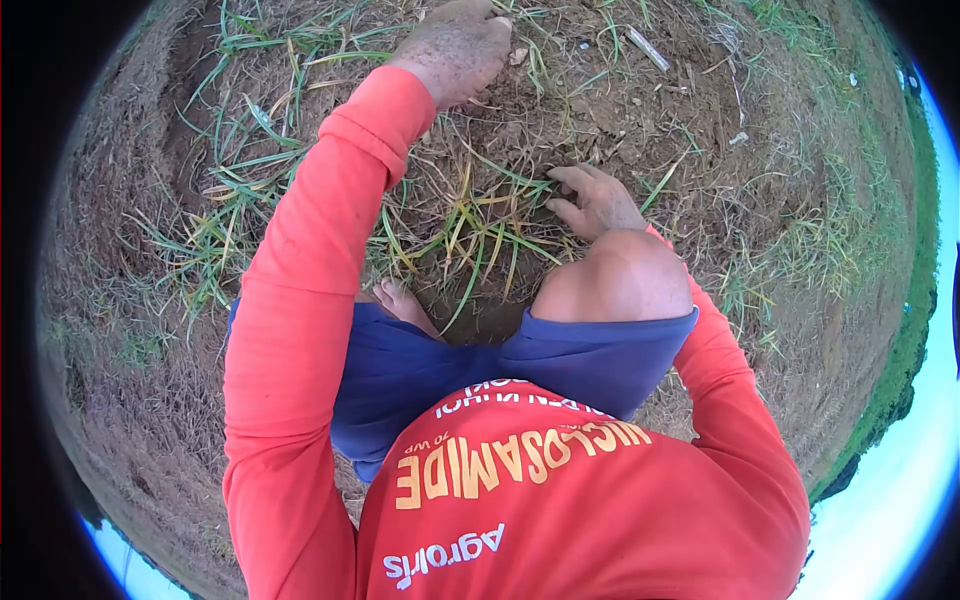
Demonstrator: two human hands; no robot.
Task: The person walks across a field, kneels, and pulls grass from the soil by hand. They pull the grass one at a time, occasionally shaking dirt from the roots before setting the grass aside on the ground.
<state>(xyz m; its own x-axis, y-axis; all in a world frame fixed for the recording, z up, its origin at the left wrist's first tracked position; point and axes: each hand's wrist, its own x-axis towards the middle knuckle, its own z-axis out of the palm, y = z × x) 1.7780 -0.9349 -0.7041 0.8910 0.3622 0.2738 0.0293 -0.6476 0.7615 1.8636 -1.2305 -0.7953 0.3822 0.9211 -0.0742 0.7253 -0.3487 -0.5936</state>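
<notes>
My left hand [457, 52], smeared with soil, reaches to the ground at the top edge of the head view. Its back faces me and its fingers are mostly hidden or cut off by the frame. Beside it grow narrow green grass-like plants [265, 120]. My right hand [600, 205] hangs low over the soil just past my right knee. Thumb and forefinger are apart, with nothing visible between them. A clump of green and yellowing long-leaved plants [470, 222] stands left of that hand, in front of my feet.
Brown soil [640, 120] with dry straw surrounds me. A pale stick-like piece [648, 48] lies at the upper right. My bare right knee [615, 280] is beside the right wrist, and a bare foot [400, 303] shows below the plants. More grass [825, 245] grows at right.
</notes>
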